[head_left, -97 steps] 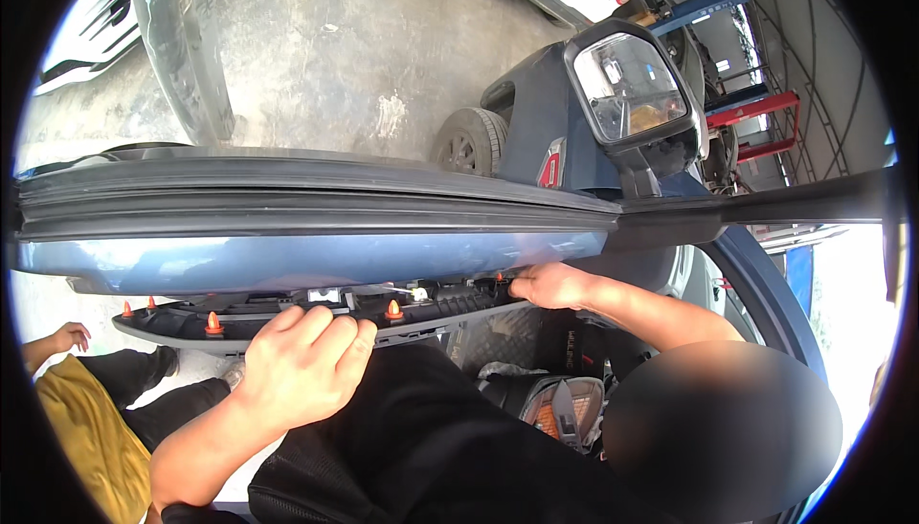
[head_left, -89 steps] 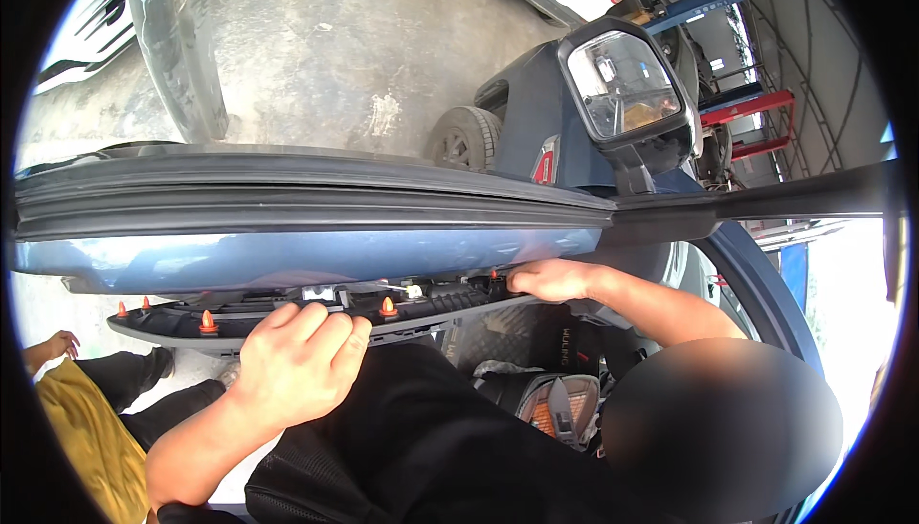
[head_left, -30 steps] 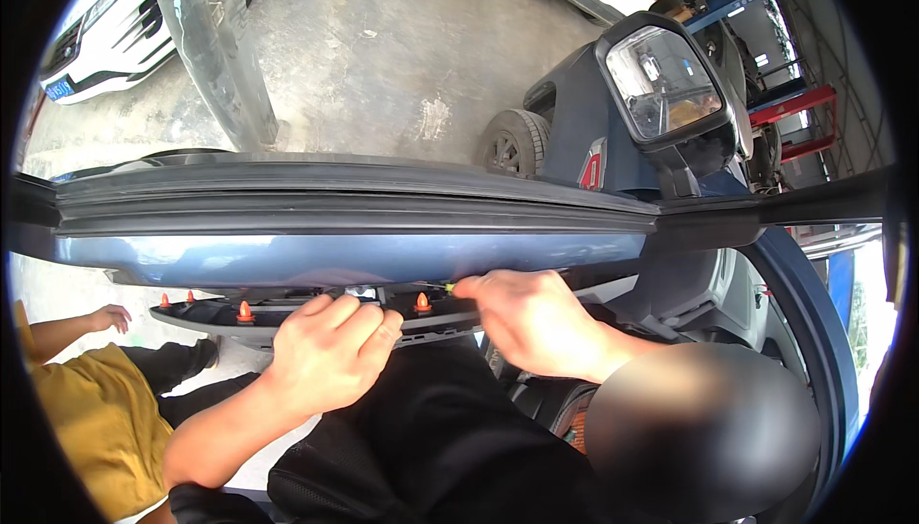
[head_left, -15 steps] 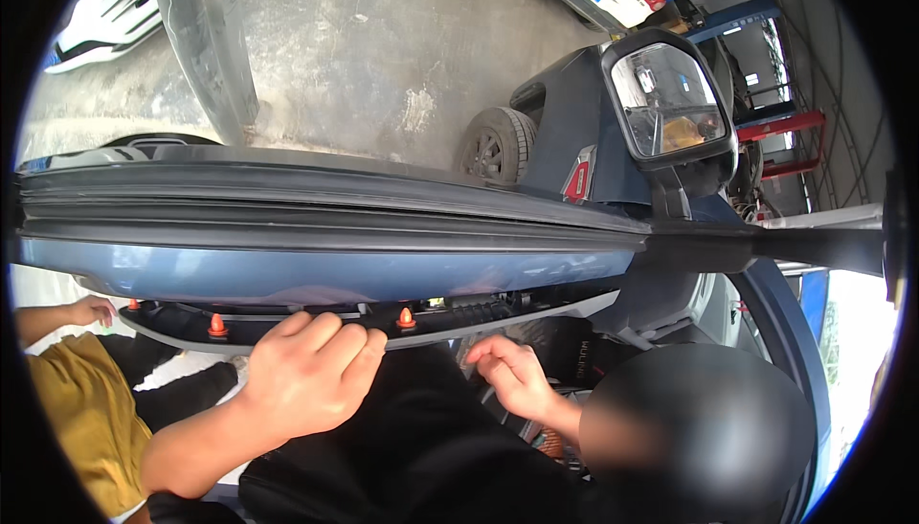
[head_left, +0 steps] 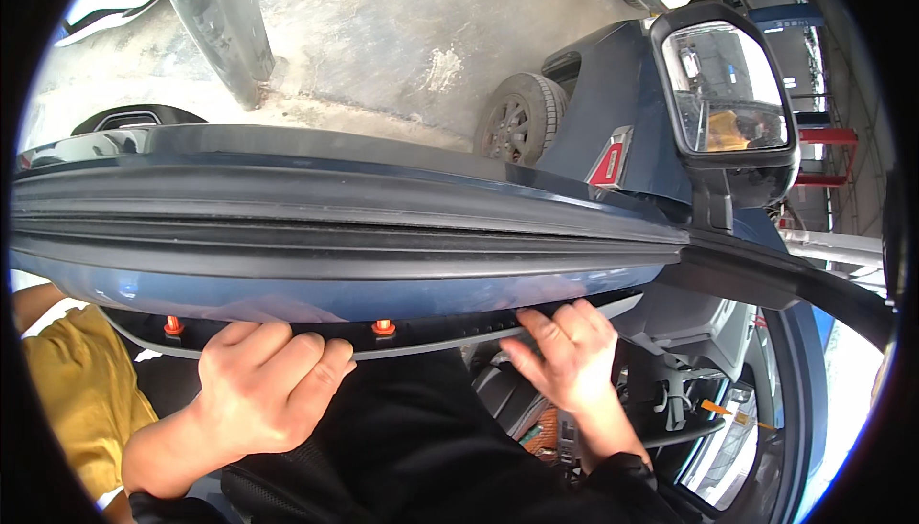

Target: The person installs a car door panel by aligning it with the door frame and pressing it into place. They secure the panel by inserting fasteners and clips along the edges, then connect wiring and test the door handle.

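A dark door trim panel (head_left: 450, 348) with a grey edge stands slightly off the inner side of a blue car door (head_left: 412, 289). Two orange clips stick up from it, one (head_left: 384, 326) just right of my left hand and another (head_left: 173, 325) farther left. My left hand (head_left: 263, 385) is closed over the panel's upper edge, knuckles up, fingertips hidden behind it. Farther right, my right hand (head_left: 570, 356) grips the same edge, its fingers bent over the top and its thumb on the near side.
Beyond the window seal (head_left: 364, 222) are a side mirror (head_left: 728, 93), a wheel (head_left: 522, 117) and a grey post (head_left: 215, 26) on the concrete floor. A person in a yellow shirt (head_left: 81, 385) is close by at left. Car interior parts lie at the lower right.
My right hand has come up from below the panel onto its edge. The panel sits closer to the door, and my left hand keeps its grip. The view has shifted.
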A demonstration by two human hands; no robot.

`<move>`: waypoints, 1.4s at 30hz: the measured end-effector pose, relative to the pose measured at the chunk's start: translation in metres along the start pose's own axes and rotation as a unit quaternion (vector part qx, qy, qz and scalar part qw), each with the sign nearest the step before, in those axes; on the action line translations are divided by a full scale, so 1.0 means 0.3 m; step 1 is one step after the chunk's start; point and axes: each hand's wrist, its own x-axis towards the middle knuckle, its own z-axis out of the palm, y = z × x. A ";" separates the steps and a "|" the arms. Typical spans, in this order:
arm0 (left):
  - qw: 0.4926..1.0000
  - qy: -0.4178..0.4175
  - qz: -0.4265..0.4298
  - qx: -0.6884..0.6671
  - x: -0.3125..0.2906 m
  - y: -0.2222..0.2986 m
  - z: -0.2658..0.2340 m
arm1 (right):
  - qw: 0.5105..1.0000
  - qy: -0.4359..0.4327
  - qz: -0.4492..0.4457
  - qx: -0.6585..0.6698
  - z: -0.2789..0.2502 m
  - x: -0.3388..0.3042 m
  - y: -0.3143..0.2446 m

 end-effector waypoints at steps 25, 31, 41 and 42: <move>0.966 0.160 0.066 -0.193 0.170 0.248 0.010 | 0.983 -0.060 -0.101 0.143 0.005 0.072 0.087; 0.950 0.127 0.086 -0.273 0.179 0.239 -0.013 | 0.984 -0.061 -0.095 0.141 0.002 0.067 0.088; 0.938 0.122 0.086 -0.312 0.162 0.240 -0.027 | 0.983 -0.057 -0.096 0.148 0.010 0.064 0.086; 0.935 0.130 0.087 -0.319 0.165 0.242 -0.026 | 0.983 -0.061 -0.098 0.143 0.010 0.066 0.083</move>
